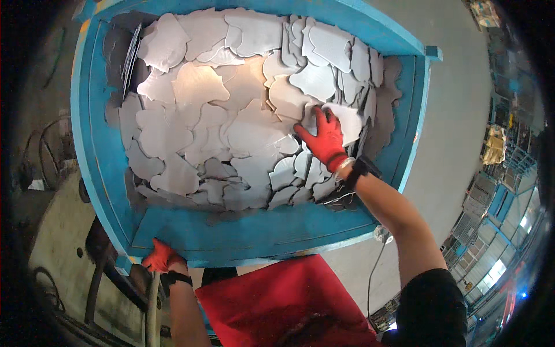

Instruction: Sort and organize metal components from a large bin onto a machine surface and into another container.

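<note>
A large blue metal bin [98,162] holds a heap of flat silver sheet-metal cutouts [202,115] with wavy outlines. My right hand [324,139], in a red glove, reaches into the bin and lies flat on a cutout [347,121] at the right side of the heap, fingers spread. My left hand [161,257], also red-gloved, rests on the bin's near rim at the lower left, fingers curled over the edge. A black band sits on each wrist.
A red cloth or apron [277,301] covers my front below the bin. Grey concrete floor [457,127] lies to the right, with shelving and stacked goods at the far right edge. Dark machinery and cables sit to the left of the bin.
</note>
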`<state>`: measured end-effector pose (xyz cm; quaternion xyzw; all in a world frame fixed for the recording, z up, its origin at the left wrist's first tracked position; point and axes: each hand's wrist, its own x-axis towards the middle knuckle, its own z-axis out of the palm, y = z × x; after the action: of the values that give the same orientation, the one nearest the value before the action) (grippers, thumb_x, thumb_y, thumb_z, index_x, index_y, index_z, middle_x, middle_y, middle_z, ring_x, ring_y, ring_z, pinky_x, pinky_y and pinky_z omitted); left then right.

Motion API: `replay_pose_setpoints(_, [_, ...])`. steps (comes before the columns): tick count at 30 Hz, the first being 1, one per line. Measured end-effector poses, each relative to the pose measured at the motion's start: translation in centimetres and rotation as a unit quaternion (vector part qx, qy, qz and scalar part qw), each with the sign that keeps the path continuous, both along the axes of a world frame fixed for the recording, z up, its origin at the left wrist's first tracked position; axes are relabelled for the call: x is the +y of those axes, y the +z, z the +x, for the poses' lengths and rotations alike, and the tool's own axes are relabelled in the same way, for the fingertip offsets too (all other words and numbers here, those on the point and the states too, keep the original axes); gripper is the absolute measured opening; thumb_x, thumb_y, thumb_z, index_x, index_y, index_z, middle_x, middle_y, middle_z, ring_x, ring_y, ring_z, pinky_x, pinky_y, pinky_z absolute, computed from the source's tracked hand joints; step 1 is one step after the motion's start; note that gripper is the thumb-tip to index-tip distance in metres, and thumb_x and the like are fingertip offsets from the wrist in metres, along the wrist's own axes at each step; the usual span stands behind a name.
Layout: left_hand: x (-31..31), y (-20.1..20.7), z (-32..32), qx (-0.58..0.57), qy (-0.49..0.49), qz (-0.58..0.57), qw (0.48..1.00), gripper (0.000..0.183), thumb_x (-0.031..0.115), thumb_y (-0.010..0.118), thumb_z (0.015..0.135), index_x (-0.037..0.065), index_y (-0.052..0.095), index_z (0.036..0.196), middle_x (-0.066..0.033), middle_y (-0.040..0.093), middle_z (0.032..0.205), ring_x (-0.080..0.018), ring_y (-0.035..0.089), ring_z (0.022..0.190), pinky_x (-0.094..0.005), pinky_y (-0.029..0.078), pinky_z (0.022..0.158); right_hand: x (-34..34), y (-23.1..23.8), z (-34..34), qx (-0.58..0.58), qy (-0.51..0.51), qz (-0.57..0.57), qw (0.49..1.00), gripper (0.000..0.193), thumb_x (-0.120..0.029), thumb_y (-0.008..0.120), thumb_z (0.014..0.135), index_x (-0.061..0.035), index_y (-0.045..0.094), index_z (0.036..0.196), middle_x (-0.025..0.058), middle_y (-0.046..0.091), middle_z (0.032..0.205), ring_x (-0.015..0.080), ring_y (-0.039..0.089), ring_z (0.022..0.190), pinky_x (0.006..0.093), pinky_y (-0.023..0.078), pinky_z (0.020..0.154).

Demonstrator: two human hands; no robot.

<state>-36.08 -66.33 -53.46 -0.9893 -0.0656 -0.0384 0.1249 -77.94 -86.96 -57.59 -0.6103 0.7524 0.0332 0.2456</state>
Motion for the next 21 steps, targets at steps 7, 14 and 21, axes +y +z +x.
replay_pose_setpoints(7, [0.6, -1.6, 1.1, -0.017, 0.005, 0.014, 1.0, 0.082, 0.048, 0.073, 0.057, 0.001, 0.03, 0.11, -0.0273, 0.044, 0.106, -0.0414, 0.055, 0.088, -0.0504, 0.047, 0.07, -15.5, -1.7, -3.0, 0.108, -0.012, -0.082, 0.991, 0.087, -0.067, 0.054, 0.065, -0.0266, 0.026, 0.136, 0.0239, 0.02, 0.139, 0.0496, 0.022, 0.122, 0.0659, 0.023, 0.09])
replay_pose_setpoints(14, [1.2, -2.3, 1.6, -0.001, -0.001, 0.009, 1.0, 0.081, 0.048, 0.072, 0.058, 0.002, 0.031, 0.109, -0.0262, 0.044, 0.104, -0.0396, 0.055, 0.087, -0.0489, 0.048, 0.067, -6.3, -1.3, 0.9, 0.108, 0.112, -0.069, 0.985, 0.082, -0.066, 0.051, 0.069, -0.0247, 0.029, 0.136, 0.0249, 0.026, 0.136, 0.0475, 0.025, 0.123, 0.0577, 0.023, 0.097])
replay_pose_setpoints(21, [1.5, -2.0, 1.5, -0.017, -0.015, -0.02, 1.0, 0.081, 0.048, 0.072, 0.059, 0.002, 0.03, 0.111, -0.0271, 0.043, 0.105, -0.0408, 0.054, 0.088, -0.0497, 0.047, 0.07, -18.4, -3.0, -4.6, 0.094, 0.075, -0.246, 0.962, 0.097, -0.069, 0.059, 0.06, -0.0095, 0.031, 0.133, 0.0246, 0.035, 0.131, 0.0418, 0.03, 0.123, 0.049, 0.03, 0.097])
